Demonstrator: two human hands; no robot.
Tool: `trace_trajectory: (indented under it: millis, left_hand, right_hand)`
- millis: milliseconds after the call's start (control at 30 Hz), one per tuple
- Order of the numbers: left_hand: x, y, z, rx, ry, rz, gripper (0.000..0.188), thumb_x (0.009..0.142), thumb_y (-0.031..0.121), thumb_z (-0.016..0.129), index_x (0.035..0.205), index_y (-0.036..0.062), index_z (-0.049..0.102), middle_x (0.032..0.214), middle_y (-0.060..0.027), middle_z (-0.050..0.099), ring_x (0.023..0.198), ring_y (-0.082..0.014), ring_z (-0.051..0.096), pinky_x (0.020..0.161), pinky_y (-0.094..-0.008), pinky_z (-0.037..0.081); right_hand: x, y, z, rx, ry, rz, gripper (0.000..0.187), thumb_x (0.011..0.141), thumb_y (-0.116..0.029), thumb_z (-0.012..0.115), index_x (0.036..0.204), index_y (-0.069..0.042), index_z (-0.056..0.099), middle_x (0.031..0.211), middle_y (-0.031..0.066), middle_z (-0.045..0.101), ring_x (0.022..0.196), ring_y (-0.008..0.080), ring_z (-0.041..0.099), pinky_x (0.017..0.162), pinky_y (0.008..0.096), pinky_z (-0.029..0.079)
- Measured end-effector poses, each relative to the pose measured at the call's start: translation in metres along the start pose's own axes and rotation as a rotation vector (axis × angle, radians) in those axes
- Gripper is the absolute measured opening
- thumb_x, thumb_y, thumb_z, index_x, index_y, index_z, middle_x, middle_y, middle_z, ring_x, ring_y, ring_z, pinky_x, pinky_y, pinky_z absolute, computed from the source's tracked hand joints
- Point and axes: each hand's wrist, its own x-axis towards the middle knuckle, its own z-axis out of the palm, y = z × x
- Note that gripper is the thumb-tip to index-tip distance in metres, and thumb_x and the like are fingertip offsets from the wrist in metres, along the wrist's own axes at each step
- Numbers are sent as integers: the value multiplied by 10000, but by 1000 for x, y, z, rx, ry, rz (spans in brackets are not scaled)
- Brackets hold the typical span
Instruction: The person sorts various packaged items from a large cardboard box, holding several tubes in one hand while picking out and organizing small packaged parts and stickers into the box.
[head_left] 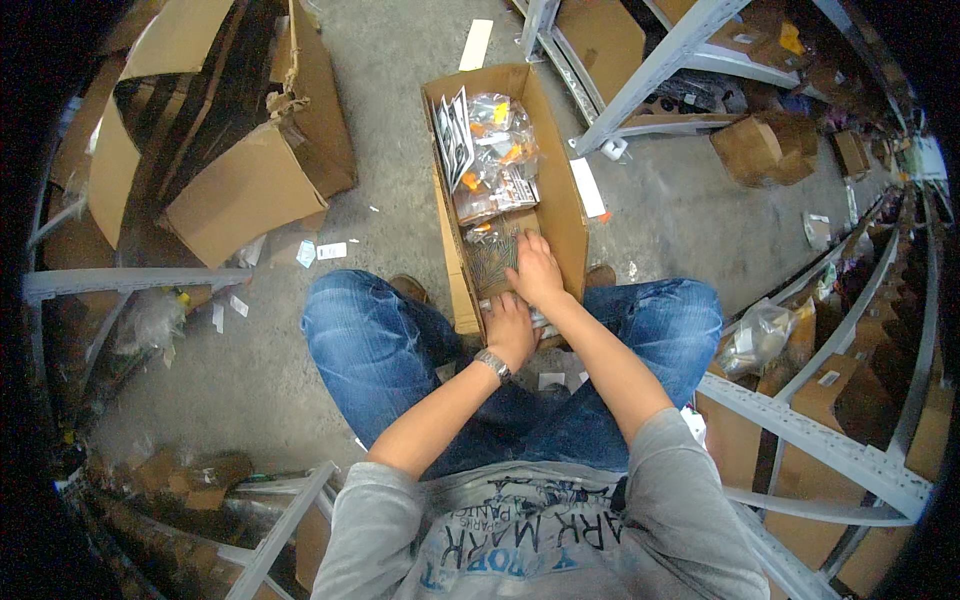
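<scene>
A long, open cardboard box (572, 215) lies between my legs. Both hands reach into its near end. My left hand (511, 332), with a metal watch on the wrist, lies palm down beside a clear plastic-wrapped item (541, 322); its fingers are apart. Just ahead and to the right, my right hand (537, 272) rests with outstretched fingers at the edge of a dark, finely lined flat piece (490, 262). What lies beneath both palms is hidden. Farther up the box are clear plastic bags (505, 125) with orange parts, a small printed box (498, 196) and folded printed sheets (457, 140).
A large torn cardboard carton (250, 190) stands at the left. Grey metal shelving (660, 75) rises at the far right, and a shelf beam (820, 440) crosses the lower right. Paper scraps (331, 250) and a crumpled brown carton (765, 150) lie on the concrete floor.
</scene>
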Motion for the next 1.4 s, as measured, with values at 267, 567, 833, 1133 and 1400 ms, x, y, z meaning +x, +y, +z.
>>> trace_trajectory:
  millis: [267,567,833,1133,1400]
  left_hand:
    - [-6,2,19,171,202,18,662,741,431,595,1189,-17,405,1129,-173,414,1108,-344,398,836,-451,414]
    - [-4,5,13,171,180,28,664,764,442,557,1223,-8,394,1160,-186,417,1118,-349,396,839,-469,410]
    - [-4,4,12,215,198,52,595,759,409,556,1161,-11,430,1134,-199,431,1101,-358,414,782,-438,453]
    - [-4,2,13,172,187,44,598,759,410,567,1158,-13,427,1103,-184,427,1093,-349,400,822,-440,422]
    - [-3,4,17,214,209,45,656,741,422,584,1202,-4,393,1114,-170,425,1094,-331,405,790,-429,439]
  right_hand:
    - [15,13,14,-234,-20,-195,662,681,-219,668,1220,29,376,1300,183,339,1141,333,368,955,410,320]
    - [37,19,26,-197,192,-207,434,733,-122,556,1155,-52,485,1151,86,462,1037,288,425,853,380,378]
    - [56,6,35,-350,90,-150,335,795,-210,497,1115,-121,541,1099,45,490,1034,280,423,841,424,347]
    - [32,19,43,-309,232,-220,434,764,-204,538,1175,-70,494,1201,89,452,1140,280,374,897,447,325]
    - [46,19,40,-414,271,-209,355,823,-190,446,1132,-36,528,1216,53,456,1153,258,369,904,408,328]
